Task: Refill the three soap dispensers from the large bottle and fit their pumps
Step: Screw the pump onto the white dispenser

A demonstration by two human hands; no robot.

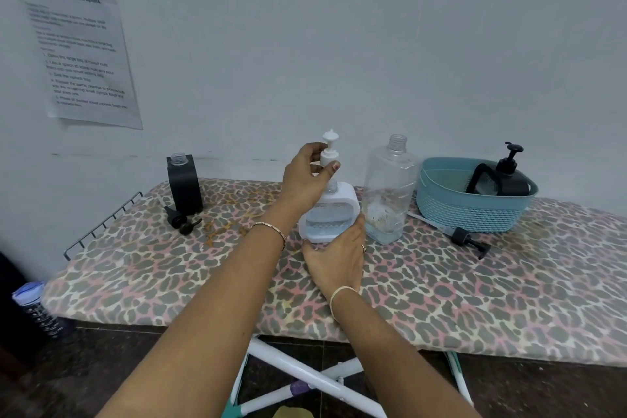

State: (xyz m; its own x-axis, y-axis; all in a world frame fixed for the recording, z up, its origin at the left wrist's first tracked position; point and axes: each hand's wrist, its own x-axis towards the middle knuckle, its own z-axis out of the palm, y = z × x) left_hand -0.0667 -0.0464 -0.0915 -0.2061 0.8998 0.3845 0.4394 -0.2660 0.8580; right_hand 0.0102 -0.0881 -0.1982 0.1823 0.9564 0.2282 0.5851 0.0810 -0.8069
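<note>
Left hand (305, 176) pinches the white pump (329, 149) by its collar, thumb and fingers curled round it. Right hand (334, 258) grips the base of the white dispenser (330, 210) from the near side, fingers wrapped round the lower corners. The pump collar sits just above the dispenser neck, not seated on it. I can't tell whether the pump's tube is inside the dispenser. Pale blue liquid shows through the dispenser's front window.

Everything stands on an ironing board (169, 282) with a leopard-print cover, white crossed legs underneath.

- Large clear bottle (390, 190): just right of the white dispenser, upright, cap off, with a little bluish liquid at the bottom.
- Black dispenser (185, 183): far left, upright, neck open. Its black pump (181, 219) lies on the cover just in front of it.
- Teal basket (475, 204): right of the large bottle, near the far edge. A second black dispenser (505, 176) sits inside it, tilted, with its pump fitted.
- Loose pump (464, 237) with a black head and a clear tube: lies on the cover at the near side of the basket, with the tube pointing towards the large bottle.

Printed sheet (78, 44) is stuck on the wall at far left, and its text is too blurred to read. Drinking bottle (37, 309) stands off the board at near left.
</note>
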